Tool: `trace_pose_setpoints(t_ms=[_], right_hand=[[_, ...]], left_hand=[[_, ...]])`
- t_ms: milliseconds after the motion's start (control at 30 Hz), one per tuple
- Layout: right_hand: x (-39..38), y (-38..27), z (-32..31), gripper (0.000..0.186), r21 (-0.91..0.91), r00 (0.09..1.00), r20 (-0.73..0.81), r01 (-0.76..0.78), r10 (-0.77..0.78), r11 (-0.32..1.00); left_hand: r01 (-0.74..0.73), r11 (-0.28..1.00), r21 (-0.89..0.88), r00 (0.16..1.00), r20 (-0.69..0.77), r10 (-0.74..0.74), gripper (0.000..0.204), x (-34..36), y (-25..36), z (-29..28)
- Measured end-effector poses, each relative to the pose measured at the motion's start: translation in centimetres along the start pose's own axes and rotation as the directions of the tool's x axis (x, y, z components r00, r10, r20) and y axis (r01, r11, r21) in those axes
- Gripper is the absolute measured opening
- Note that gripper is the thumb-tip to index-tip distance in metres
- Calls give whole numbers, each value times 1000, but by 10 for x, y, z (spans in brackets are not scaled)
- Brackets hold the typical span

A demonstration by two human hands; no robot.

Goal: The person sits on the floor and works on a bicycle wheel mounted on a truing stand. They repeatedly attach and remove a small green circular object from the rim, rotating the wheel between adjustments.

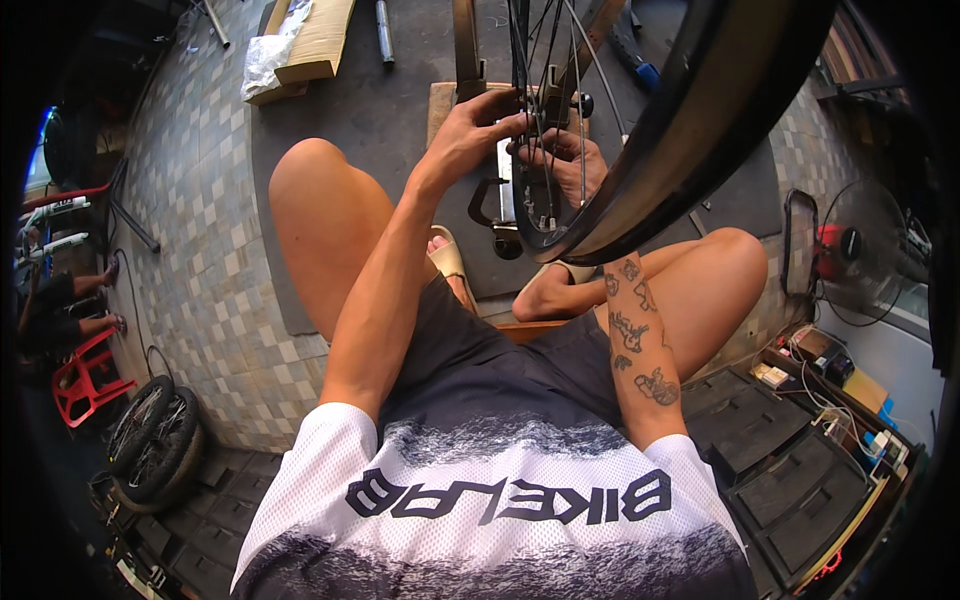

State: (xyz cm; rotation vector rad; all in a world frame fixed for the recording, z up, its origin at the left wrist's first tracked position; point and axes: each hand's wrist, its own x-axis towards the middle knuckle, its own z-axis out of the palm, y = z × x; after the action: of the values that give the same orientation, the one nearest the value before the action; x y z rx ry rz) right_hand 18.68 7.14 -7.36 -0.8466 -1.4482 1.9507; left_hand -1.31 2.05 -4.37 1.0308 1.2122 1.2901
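A bicycle wheel (700, 150) rises close in front of me, tilted toward the upper right, its spokes (575, 60) converging between my hands. It sits in a metal wheel stand (467, 45) on a wooden base (440, 112). My left hand (475, 135) reaches in from the left, its thumb and fingers pinched on the wheel among the spokes. On the other side, my right hand (572, 163) has its fingers curled and closed on the wheel, partly covered by the rim. Whether either hand holds a small tool cannot be made out. Below my hands hangs the stand's clamp arm (506, 190).
A cardboard box (315, 65) with plastic wrap and a silver tube (385, 35) lie on the dark mat (300, 115). Leftward are a red stool (88, 380), tyred wheels (155, 440) and another person's legs (80, 300). A fan (858, 245) and black drawers (765, 430) stand rightward.
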Motion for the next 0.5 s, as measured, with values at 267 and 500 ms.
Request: trace_pose_setpoints(t_ms=[267,500], right_hand=[[-17,7,27,17,-29,936,-341,79,-84,996],[-38,11,58,17,-80,790,-572,213,-220,974]], left_hand=[[48,992,-114,999,-18,-51,56,-16,10,4],[31,999,10,1000,-1,-31,56,-10,10,5]])
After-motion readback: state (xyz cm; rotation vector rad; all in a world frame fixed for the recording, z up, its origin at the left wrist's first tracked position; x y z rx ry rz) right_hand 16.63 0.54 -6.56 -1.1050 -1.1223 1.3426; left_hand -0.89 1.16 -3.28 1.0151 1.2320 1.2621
